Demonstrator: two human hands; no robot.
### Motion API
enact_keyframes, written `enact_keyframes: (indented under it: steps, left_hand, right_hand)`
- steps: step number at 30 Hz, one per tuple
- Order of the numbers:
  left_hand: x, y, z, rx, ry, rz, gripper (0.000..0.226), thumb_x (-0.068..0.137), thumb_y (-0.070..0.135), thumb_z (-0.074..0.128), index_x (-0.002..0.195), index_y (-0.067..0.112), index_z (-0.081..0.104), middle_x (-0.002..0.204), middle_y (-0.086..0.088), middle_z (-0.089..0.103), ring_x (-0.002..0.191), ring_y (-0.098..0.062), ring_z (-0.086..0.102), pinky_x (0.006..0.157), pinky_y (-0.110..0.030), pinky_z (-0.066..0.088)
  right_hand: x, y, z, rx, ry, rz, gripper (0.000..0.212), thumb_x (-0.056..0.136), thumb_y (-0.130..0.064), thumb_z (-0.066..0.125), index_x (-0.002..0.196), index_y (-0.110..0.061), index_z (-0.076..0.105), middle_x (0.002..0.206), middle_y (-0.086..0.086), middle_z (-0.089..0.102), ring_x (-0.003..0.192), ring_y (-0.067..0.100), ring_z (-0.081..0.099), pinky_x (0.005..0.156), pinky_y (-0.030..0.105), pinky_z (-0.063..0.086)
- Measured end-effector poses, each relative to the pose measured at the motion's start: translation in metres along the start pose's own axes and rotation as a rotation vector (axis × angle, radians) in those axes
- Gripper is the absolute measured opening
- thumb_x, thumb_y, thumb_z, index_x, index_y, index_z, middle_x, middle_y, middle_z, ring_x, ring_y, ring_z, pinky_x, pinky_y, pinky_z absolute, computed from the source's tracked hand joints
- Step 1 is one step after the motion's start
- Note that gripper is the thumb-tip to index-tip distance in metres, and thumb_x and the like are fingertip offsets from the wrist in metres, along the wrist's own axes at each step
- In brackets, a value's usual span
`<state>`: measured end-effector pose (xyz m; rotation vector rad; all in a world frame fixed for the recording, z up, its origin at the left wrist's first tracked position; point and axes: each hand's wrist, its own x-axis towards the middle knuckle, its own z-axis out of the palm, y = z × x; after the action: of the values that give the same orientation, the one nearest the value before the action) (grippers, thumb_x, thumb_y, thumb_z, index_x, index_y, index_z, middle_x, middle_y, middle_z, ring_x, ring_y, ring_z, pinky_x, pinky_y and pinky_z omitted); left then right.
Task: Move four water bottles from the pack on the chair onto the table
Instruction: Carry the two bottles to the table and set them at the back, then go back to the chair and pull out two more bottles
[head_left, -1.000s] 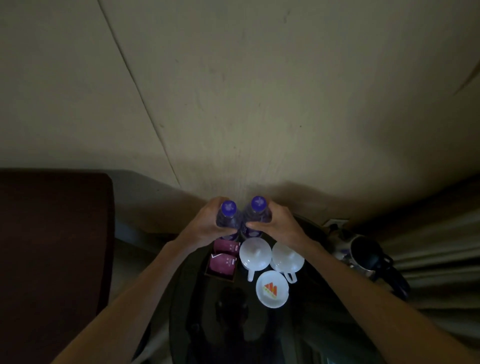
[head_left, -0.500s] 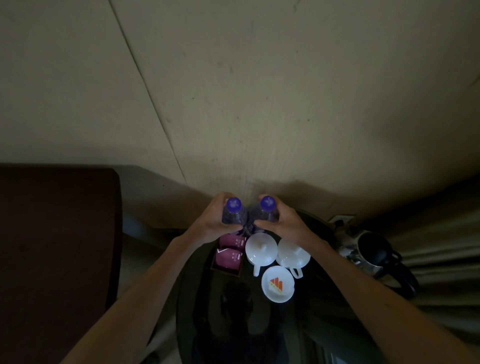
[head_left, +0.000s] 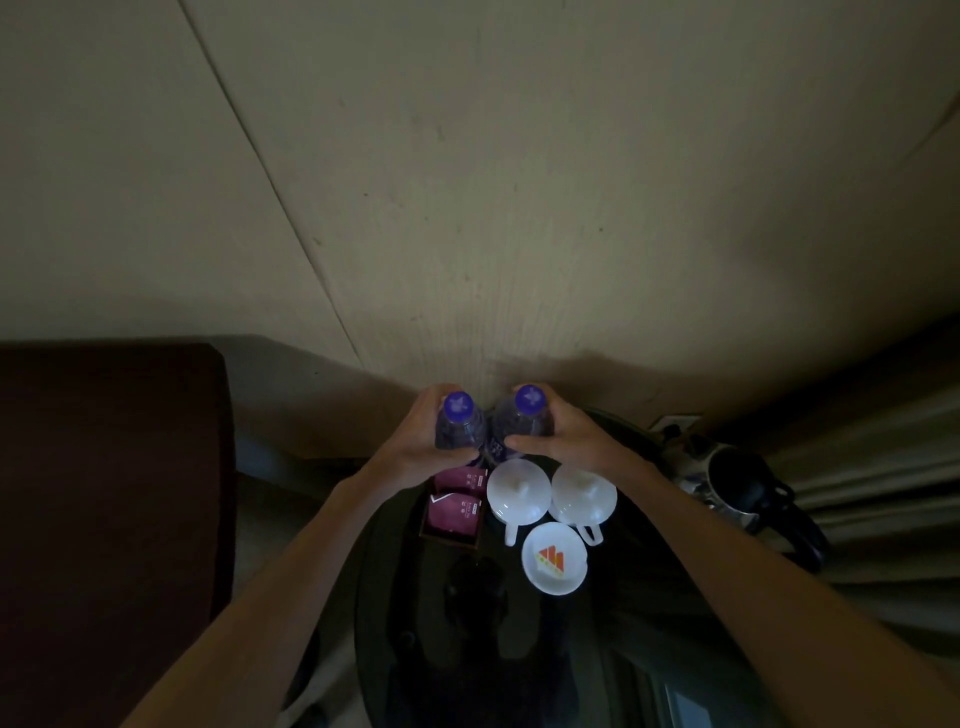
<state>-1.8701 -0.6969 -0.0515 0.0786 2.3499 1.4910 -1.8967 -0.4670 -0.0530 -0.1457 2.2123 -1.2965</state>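
Two clear water bottles with purple caps stand upright side by side at the far edge of the round dark glass table (head_left: 405, 623), close to the wall. My left hand (head_left: 415, 447) is wrapped around the left bottle (head_left: 460, 421). My right hand (head_left: 566, 441) grips the right bottle (head_left: 524, 415). The two bottles touch each other. Their bases are hidden behind my hands, so whether they rest on the glass is unclear. The pack and the chair seat are out of view.
Just in front of the bottles sit two white lidded cups (head_left: 519, 493) (head_left: 584, 493), a white dish with an orange logo (head_left: 555, 558) and a small tray of purple sachets (head_left: 454, 512). A dark kettle (head_left: 743, 488) stands right, by curtains. A dark brown furniture block (head_left: 104, 493) fills the left.
Both hands and the two bottles hold nearly the same place by the wall. The view has shifted slightly, so the table items sit a little further right and lower.
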Motion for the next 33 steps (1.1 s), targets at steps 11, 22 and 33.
enact_keyframes:
  steps: [11,22,33]
  left_hand:
    - [-0.01,0.027,-0.013,0.03,0.071,-0.017,0.085,0.073,0.041,0.081,0.142,0.023,0.036,0.136,0.012,0.041,0.123,-0.004,0.041,0.097,-0.02,0.036]
    - [-0.014,0.196,-0.04,0.366,0.065,0.221,0.049,0.09,0.042,0.063,0.133,0.022,0.049,0.131,0.003,0.048,0.122,-0.011,0.045,0.098,-0.025,0.033]
    - [-0.104,0.374,0.124,0.509,-0.219,0.578,0.033,0.093,0.036,0.058,0.124,0.024,0.057,0.125,0.005,0.054,0.118,-0.012,0.052,0.099,-0.029,0.039]
  right_hand:
    - [-0.027,-0.022,-0.013,-0.045,0.03,0.042,0.088,0.078,-0.025,0.082,0.149,-0.02,0.03,0.147,0.002,0.046,0.135,0.016,0.043,0.101,0.029,0.039]
    - [-0.12,-0.136,-0.081,-0.087,0.361,0.019,0.073,0.086,-0.041,0.071,0.147,-0.018,0.037,0.151,0.004,0.042,0.136,0.022,0.043,0.108,0.034,0.039]
    - [-0.402,-0.145,-0.157,-0.205,0.919,0.183,0.035,0.094,-0.038,0.055,0.125,-0.022,0.061,0.123,0.004,0.068,0.114,0.024,0.063,0.099,0.04,0.051]
